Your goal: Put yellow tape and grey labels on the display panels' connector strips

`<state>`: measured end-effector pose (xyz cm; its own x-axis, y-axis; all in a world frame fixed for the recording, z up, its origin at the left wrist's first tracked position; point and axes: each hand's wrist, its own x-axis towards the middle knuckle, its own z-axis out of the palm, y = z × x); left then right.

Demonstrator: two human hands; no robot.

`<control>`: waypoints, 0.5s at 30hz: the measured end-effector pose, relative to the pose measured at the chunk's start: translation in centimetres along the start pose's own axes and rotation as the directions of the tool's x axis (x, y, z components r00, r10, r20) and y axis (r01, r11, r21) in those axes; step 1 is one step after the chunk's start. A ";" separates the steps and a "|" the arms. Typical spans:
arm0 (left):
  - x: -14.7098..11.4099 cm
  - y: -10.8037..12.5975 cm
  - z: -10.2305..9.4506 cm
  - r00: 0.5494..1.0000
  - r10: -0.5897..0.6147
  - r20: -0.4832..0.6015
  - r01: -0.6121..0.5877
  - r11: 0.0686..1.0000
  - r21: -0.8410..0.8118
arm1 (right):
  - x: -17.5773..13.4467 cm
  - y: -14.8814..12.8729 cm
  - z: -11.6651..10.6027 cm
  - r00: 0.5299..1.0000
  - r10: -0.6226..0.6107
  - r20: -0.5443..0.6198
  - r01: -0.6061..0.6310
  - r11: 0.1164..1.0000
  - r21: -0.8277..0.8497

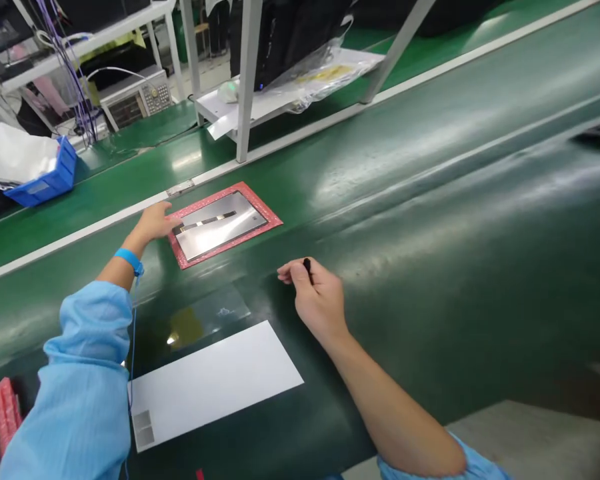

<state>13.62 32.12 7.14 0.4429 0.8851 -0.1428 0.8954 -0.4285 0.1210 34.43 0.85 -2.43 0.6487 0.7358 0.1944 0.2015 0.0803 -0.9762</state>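
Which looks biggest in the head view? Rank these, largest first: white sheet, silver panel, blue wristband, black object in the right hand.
1. White sheet
2. Silver panel
3. Blue wristband
4. Black object, partly hidden

The white sheet lies nearer the camera than the silver panel, which boosts its apparent size.

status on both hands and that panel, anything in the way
Left hand at left end of silver panel. Right hand closed on black object. Panel on red wrap, no obstruction seen.

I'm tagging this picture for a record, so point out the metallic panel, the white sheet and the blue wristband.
Metallic panel (223, 232), head view: middle of its shiny face.
White sheet (217, 383), head view: middle of its plain face.
Blue wristband (129, 258), head view: middle of its band.
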 end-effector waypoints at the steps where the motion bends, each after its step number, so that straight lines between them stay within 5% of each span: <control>1: 0.8 0.2 0.8 1.000 0.004 0.029 -0.005 1.000 0.012 | 0.1 0.0 0.2 1.000 0.016 0.017 -0.016 1.000 0.003; 8: 4.9 0.6 1.8 0.973 -0.045 0.226 0.043 0.999 0.017 | 0.4 0.3 -0.4 0.996 0.087 0.020 -0.087 0.996 -0.013; 15: 3.2 0.0 0.8 0.938 -0.115 0.328 0.168 0.976 -0.137 | 0.8 0.5 -0.3 0.993 0.113 0.024 -0.113 0.994 0.003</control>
<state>15.05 34.86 5.91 0.3276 0.8198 -0.4697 0.9420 -0.2452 0.2289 35.26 1.33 -2.68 0.6493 0.7563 0.0804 0.1245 -0.0014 -0.9922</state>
